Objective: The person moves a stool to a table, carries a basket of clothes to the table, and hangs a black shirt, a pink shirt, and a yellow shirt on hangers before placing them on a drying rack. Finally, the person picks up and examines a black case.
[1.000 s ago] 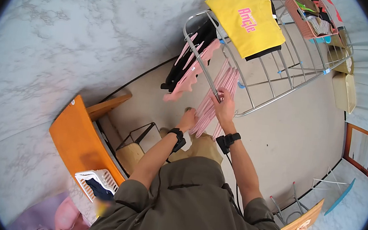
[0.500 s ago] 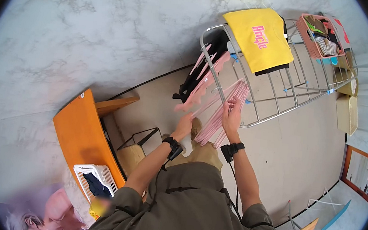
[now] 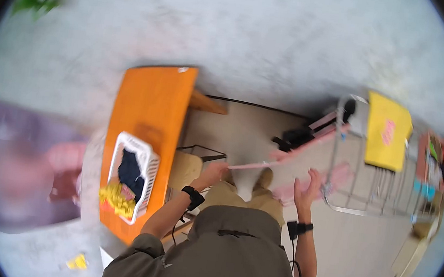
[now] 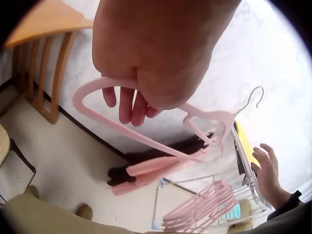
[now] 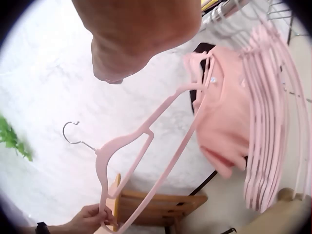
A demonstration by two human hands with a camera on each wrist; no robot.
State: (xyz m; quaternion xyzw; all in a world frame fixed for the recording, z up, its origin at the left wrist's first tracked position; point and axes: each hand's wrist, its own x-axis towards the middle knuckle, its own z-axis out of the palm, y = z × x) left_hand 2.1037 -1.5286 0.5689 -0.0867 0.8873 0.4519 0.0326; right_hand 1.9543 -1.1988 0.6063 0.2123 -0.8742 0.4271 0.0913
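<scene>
A pink clothes hanger (image 5: 117, 143) with a metal hook is held by my left hand (image 3: 210, 174), which grips it at one end. In the left wrist view the fingers curl round the hanger's shoulder, and its hook points away to the right. My right hand (image 3: 307, 188) is off the hanger, fingers spread, beside the end of the metal drying rack (image 3: 337, 123). Close to it, a bunch of pink hangers (image 5: 265, 117) hangs from the rack. Pink clothing (image 5: 224, 102) and black clothing (image 3: 298, 138) hang alongside at the rack's end.
An orange table (image 3: 153, 99) stands to the left, bearing a white basket (image 3: 151, 180) with dark and yellow clothes. Beside it is a stool (image 3: 185, 170). On the rack lie a folded yellow garment (image 3: 390, 132) and a pink basket (image 3: 424, 159) of clothes.
My left hand has drawn one hanger leftward, away from the bunch. The right hand has let go of the bunch at the rack, and the head view has swung left toward the table.
</scene>
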